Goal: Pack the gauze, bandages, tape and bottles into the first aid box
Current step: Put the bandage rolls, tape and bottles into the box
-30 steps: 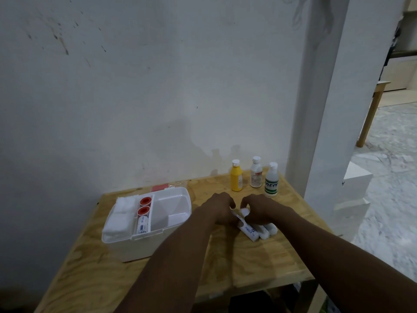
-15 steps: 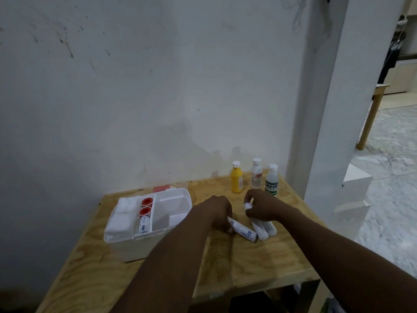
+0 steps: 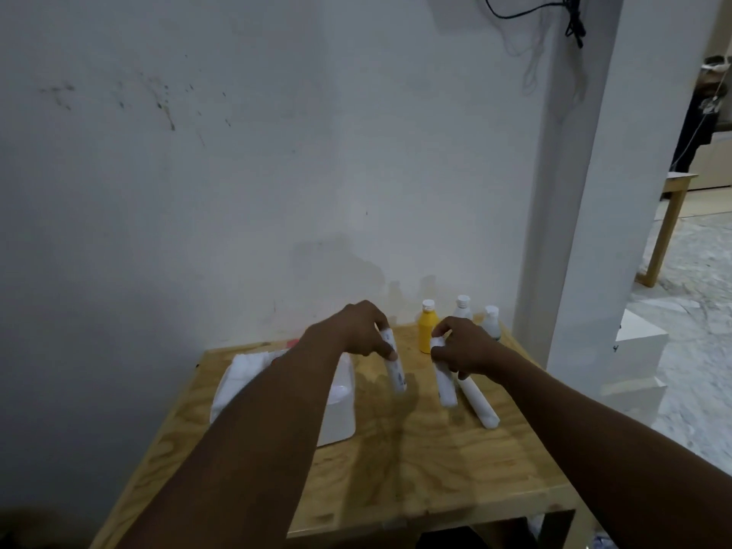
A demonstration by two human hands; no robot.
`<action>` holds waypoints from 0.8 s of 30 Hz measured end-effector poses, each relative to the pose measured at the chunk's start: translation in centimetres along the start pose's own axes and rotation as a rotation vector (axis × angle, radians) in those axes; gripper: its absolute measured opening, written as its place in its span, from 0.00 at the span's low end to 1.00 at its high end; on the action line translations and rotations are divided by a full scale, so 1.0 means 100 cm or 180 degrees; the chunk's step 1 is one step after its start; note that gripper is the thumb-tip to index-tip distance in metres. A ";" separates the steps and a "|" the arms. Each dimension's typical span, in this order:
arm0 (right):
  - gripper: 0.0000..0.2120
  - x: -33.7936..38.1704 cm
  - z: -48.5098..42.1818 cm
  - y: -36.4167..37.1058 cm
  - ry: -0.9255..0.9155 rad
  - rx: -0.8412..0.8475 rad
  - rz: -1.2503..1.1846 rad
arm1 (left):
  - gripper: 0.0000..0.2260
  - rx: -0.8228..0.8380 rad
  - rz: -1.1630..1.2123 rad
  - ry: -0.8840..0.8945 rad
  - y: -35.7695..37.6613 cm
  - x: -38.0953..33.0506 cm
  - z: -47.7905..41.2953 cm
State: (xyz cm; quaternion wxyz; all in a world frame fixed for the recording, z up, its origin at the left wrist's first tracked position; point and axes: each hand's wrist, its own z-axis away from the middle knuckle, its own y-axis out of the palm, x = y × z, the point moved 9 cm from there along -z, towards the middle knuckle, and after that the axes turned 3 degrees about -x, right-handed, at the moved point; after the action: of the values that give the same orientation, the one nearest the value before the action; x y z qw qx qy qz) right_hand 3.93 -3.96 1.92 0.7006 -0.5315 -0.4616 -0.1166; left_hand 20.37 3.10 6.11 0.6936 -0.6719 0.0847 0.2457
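White roll (image 3: pixel 395 366): pinched in left hand (image 3: pixel 362 330), lifted off plywood table (image 3: pixel 435 461).
Right hand (image 3: pixel 463 348): closed around second roll (image 3: pixel 444 380); third roll (image 3: pixel 479 402) beside.

Both hands lift, each with a white roll off the table

The left hand (image 3: pixel 358 330), which half a second ago pressed a printed bandage roll (image 3: pixel 394 364) flat on the wooden table (image 3: pixel 416 469), now holds it raised and hanging almost upright, clear of the wood, fingers wrapped round its top end. The right hand (image 3: pixel 461 346) has come up too, gripping the top of a second white roll (image 3: pixel 444 380) that tilts down toward the table; a third roll (image 3: pixel 480 400) angles out below the same hand, though whether it is held is unclear. The left forearm now crosses over the first aid box (image 3: pixel 340 414), hiding most of its compartments.
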 end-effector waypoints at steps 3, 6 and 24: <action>0.14 0.028 -0.001 0.001 -0.0120 0.0024 -0.0078 | 0.15 -0.0167 0.0077 -0.0067 -0.032 0.013 0.010; 0.12 0.069 -0.001 0.005 -0.0361 0.0012 -0.0158 | 0.14 -0.0297 0.0068 -0.0180 -0.061 0.032 0.023; 0.15 0.169 0.027 0.115 -0.1463 0.0421 0.1143 | 0.16 -0.0332 -0.0497 -0.0441 -0.069 0.102 0.077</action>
State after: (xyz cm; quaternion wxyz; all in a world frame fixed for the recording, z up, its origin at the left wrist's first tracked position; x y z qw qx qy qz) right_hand 19.29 8.52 7.62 0.6202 -0.5703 -0.5133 0.1629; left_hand 30.70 13.12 8.27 0.6789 -0.6930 -0.0290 0.2409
